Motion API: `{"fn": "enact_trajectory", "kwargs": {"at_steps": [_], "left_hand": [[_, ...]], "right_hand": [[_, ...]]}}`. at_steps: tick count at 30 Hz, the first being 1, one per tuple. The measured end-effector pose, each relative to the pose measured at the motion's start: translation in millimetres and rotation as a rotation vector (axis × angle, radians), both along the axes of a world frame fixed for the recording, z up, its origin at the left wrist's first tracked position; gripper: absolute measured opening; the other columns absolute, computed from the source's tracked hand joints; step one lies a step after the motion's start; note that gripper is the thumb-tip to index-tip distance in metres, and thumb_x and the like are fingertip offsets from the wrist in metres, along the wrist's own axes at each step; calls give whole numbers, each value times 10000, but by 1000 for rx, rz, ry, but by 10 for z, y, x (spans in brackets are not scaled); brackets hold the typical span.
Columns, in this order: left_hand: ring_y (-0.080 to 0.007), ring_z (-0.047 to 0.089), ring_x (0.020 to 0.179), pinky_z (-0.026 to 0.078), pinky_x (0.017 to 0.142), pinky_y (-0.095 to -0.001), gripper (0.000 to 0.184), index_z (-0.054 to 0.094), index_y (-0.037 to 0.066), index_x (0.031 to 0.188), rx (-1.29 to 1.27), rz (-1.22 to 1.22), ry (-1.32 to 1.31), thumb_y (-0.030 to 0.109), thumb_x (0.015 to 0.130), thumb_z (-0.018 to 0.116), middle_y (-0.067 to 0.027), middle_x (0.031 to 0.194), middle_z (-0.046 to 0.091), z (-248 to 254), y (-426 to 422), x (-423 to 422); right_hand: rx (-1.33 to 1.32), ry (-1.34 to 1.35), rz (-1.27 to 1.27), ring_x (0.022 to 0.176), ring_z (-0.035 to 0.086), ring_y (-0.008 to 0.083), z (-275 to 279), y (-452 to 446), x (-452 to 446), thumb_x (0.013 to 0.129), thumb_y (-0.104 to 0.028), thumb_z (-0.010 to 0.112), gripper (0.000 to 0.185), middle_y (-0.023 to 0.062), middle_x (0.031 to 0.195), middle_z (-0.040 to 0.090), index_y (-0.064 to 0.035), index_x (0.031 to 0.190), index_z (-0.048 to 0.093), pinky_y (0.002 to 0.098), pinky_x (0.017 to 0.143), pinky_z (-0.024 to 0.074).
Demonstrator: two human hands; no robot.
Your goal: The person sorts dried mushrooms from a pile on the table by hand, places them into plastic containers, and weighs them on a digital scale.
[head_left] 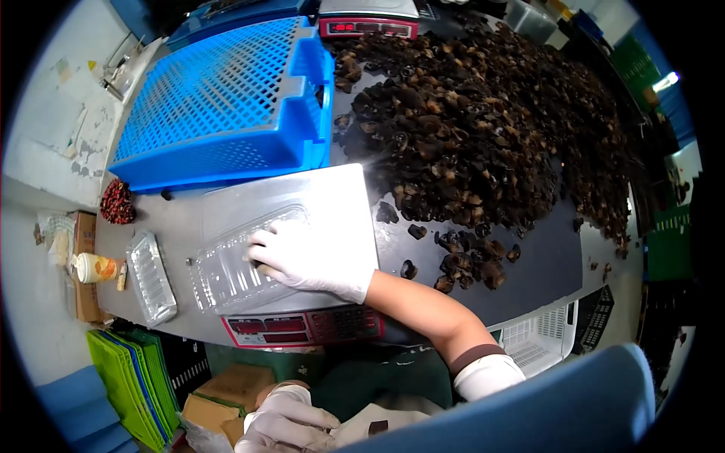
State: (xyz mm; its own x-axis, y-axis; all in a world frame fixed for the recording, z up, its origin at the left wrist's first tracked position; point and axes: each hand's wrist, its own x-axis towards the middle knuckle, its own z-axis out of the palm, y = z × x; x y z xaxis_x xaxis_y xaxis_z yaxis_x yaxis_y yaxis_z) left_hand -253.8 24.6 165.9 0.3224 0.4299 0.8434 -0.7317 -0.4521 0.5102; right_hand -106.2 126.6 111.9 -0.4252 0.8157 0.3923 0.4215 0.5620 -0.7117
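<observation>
My right hand point(306, 260), in a white glove, reaches across a scale's metal plate point(343, 200). Its curled fingers are over a clear plastic tray point(226, 275) lying on that plate. A small dark spot shows by the fingertips; I cannot make out what it is. Low in the view, close to my body, is my left hand point(287, 423), also gloved in white. Its fingers lie loosely stretched, and no held thing shows. Right of the scale spreads a big heap of dark brown, curled pieces point(468, 143) resembling wood ear mushrooms.
A blue perforated crate point(219, 90) stands behind the scale. Farther back is a second scale point(370, 26). Another clear tray point(151, 279), a paper cup point(97, 268) and a red-and-black ball-like thing point(118, 201) are leftward. A white basket point(540, 340) sits below the table edge.
</observation>
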Motion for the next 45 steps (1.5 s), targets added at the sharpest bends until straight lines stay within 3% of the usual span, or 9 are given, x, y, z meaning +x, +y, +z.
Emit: {"fn": "enact_trajectory", "kwargs": {"at_steps": [2, 3, 10, 13, 20, 24, 27, 35, 45], "left_hand": [[-285, 615, 780, 489, 622, -399, 127, 581, 81, 1020, -3, 34, 15, 175, 934, 587, -129, 1008, 651, 21, -15, -67], [-285, 616, 781, 490, 622, -399, 126, 580, 81, 1017, -8, 53, 20, 175, 934, 587, -129, 1008, 652, 26, -32, -95], [-287, 620, 783, 493, 628, -400, 115, 578, 79, 1001, -47, 98, 50, 173, 936, 584, -130, 1002, 653, 49, -85, -144], [-288, 622, 784, 495, 630, -400, 111, 578, 78, 994, -57, 122, 80, 172, 936, 583, -130, 999, 654, 89, -95, -193], [-289, 626, 786, 499, 636, -402, 104, 576, 75, 978, -100, 153, 149, 171, 938, 580, -131, 993, 655, 156, -110, -190], [-290, 628, 787, 501, 639, -402, 100, 575, 74, 969, -123, 136, 182, 170, 939, 579, -131, 990, 656, 228, -152, -100], [-291, 630, 788, 502, 642, -403, 99, 574, 73, 962, -122, 130, 208, 169, 940, 578, -132, 988, 656, 352, -197, -36], [-293, 653, 762, 515, 656, -382, 124, 522, 65, 884, -340, 387, 112, 158, 934, 586, -134, 894, 663, 726, -401, 31], [-290, 628, 733, 499, 614, -374, 139, 511, 76, 906, -446, 453, 9, 197, 956, 560, -119, 858, 620, 591, -457, -125]], "right_hand": [[70, -366, -81, 1073, 568, 261, 18, -102, 71, 867, -238, 627, 175, 41, 1158, 608, -115, 986, 664, 417, 930, 469], [61, -297, -100, 1105, 517, 308, -74, -134, 100, 796, -221, 671, 207, 62, 1152, 606, -122, 976, 694, 466, 992, 407], [-102, -12, -106, 1288, 454, 389, 323, -477, 842, 829, -177, 665, 284, 109, 1305, 605, -147, 1108, 708, 510, 1101, 331], [-88, 150, -407, 1137, 616, 280, 196, -779, 1269, 816, 58, 612, 227, 145, 1183, 661, -29, 1002, 709, 387, 998, 480], [-463, 155, -861, 997, 636, 166, -357, -1700, 1962, 896, 9, 587, 193, 84, 1059, 688, 23, 1070, 669, 283, 911, 483], [-415, 81, -732, 853, 649, 178, -200, -1657, 1671, 841, -17, 669, 140, 85, 933, 687, 9, 976, 695, 287, 773, 507], [-3, -37, -453, 786, 633, 248, -60, -1226, 1234, 806, -111, 747, 83, 55, 828, 665, -89, 870, 699, 364, 710, 491], [149, -479, -315, 878, 596, 223, 14, -389, 284, 802, -235, 688, 121, 41, 841, 623, -115, 795, 678, 386, 826, 406], [200, -634, -301, 856, 608, 243, 0, -365, 158, 785, -132, 610, 91, 88, 803, 640, -77, 749, 674, 409, 895, 412]]}}
